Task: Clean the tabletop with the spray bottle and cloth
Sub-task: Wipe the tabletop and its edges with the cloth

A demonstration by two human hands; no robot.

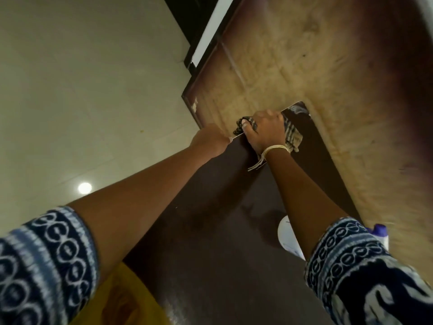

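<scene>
A dark brown tabletop (210, 231) stretches away from me. My right hand (266, 130) is at its far edge, closed on a crumpled striped cloth (293, 138) and pressing it onto the surface there. A pale string is tied around that wrist. At the far left corner, my left hand (210, 139) grips the table's edge. A white spray bottle (287, 238) with a purple top (379, 229) lies on the right side of the table, its middle hidden behind my right forearm.
Beyond the table's far edge is a worn tan wooden surface (304, 55) with a dark border. Pale tiled floor (82, 90) fills the left side. Yellow fabric (126, 299) shows below the table's near left edge.
</scene>
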